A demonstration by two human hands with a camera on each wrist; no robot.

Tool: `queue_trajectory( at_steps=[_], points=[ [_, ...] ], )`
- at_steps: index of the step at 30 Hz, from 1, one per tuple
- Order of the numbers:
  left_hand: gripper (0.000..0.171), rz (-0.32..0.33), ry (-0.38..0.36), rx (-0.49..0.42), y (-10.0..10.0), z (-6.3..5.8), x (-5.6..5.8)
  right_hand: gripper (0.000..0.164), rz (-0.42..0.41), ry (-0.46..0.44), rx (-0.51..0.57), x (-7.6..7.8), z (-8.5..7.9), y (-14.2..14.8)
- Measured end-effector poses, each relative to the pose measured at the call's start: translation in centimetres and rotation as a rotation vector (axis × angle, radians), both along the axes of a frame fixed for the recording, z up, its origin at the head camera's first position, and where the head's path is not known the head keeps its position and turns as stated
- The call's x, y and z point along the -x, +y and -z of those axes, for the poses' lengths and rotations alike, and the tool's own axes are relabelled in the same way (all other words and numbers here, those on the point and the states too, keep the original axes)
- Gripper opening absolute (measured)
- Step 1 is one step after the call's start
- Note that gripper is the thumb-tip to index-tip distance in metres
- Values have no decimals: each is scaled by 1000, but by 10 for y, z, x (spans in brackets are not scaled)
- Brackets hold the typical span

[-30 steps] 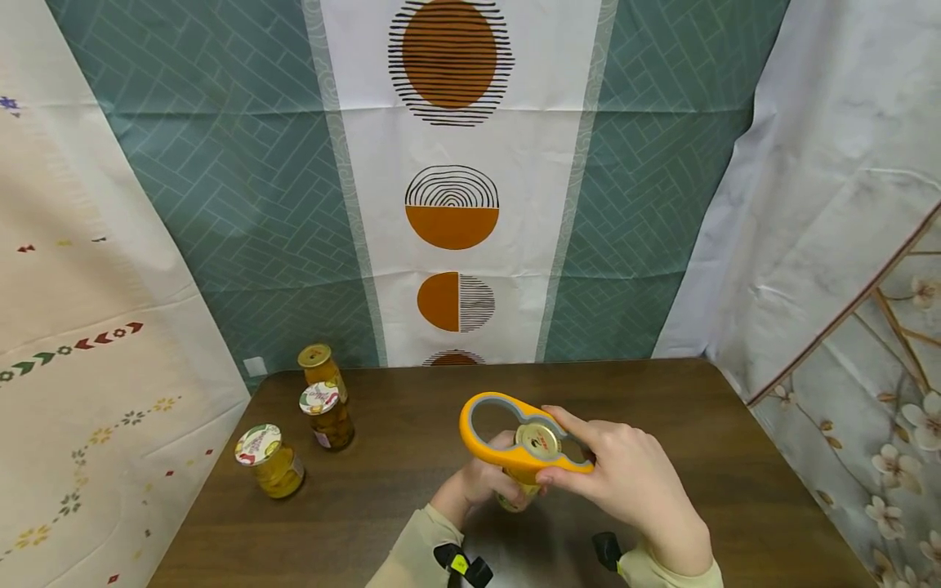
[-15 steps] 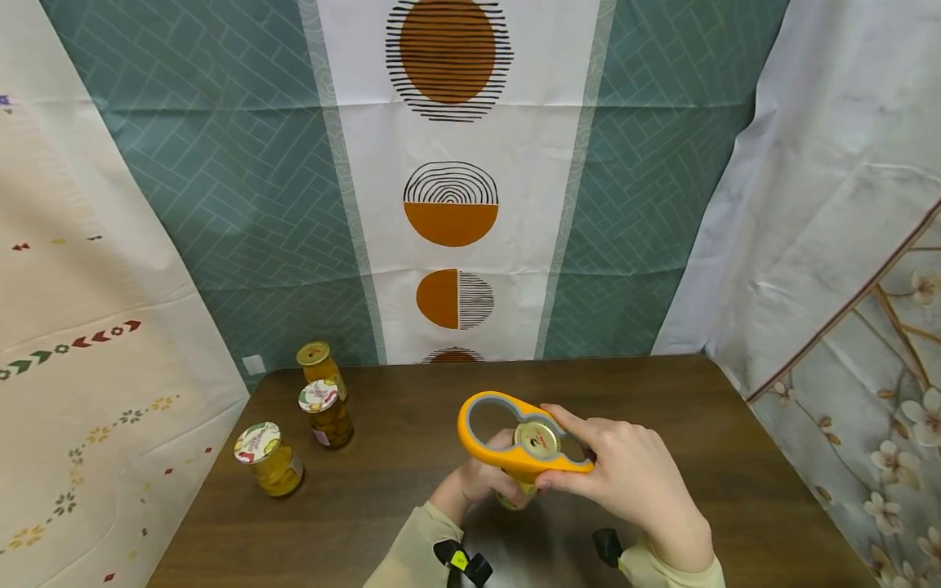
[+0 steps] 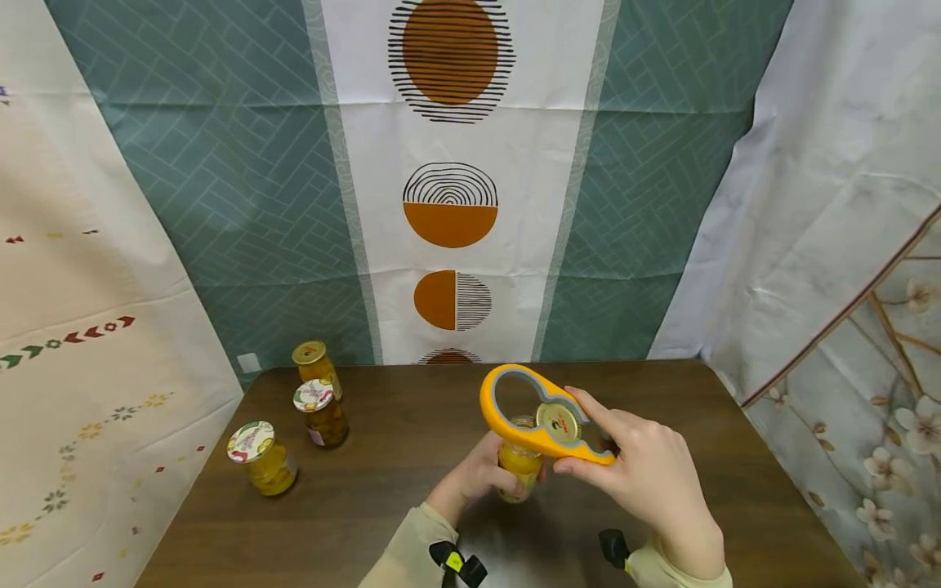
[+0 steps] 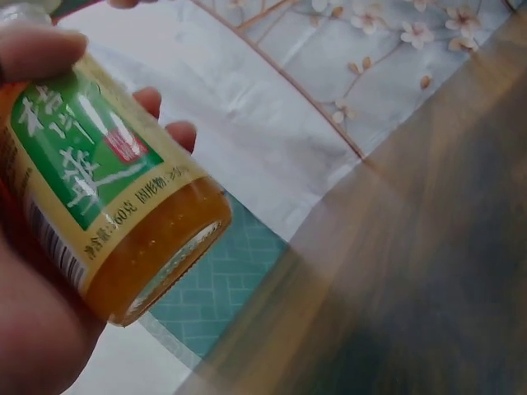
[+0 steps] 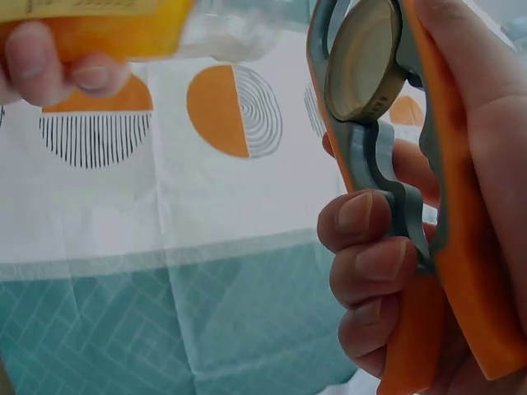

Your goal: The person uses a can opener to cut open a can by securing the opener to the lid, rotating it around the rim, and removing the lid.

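Note:
My left hand (image 3: 476, 474) grips a glass jar (image 3: 519, 469) of yellow-orange preserves, its fingers wrapped round the side. In the left wrist view the jar's green and cream label (image 4: 82, 156) faces the camera. An orange and grey jar opener (image 3: 532, 439) is in my right hand (image 3: 650, 465), fingers and thumb curled round its handles. Caught between the opener's grey inner edges is a gold metal lid (image 3: 559, 422), apart from the jar. The right wrist view shows the lid's hollow underside (image 5: 362, 62) and the jar's bare glass neck (image 5: 230, 33) to its left.
Three closed jars stand at the left of the brown wooden table (image 3: 397, 425): a gold-lidded jar (image 3: 318, 369) at the back, a dark jar (image 3: 323, 416) before it, and a yellow jar (image 3: 268, 465) nearest. Patterned cloths (image 3: 294, 204) hang behind and beside the table.
The lid has come off the jar inside the opener. My right hand has lifted the opener and lid up and to the right, exposing the jar's mouth; the jar stays in my left hand.

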State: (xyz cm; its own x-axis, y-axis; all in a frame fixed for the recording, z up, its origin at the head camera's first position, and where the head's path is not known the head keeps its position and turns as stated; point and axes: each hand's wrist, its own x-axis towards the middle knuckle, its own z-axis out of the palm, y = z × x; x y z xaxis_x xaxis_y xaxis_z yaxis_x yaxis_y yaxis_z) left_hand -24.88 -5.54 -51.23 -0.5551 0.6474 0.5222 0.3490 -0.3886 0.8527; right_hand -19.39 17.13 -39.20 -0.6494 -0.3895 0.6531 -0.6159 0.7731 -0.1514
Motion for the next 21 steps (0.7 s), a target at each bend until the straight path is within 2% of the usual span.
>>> queue_trajectory(
  at_steps=[4,7,9,17,21],
  points=[
    [52,-119,15,24,0,0,2,87,42,-14,28,1,-2,10],
    [47,-206,-17,73,1,-7,-2,86,72,-22,42,2,-5,18],
    [46,-261,-40,109,2,-8,-2,86,88,-27,52,1,-6,22],
    [62,-502,-215,257,18,21,13,84,126,-47,52,-6,-10,42],
    [62,-584,-234,273,27,26,23,83,169,-67,56,-8,-10,56]
  ],
)
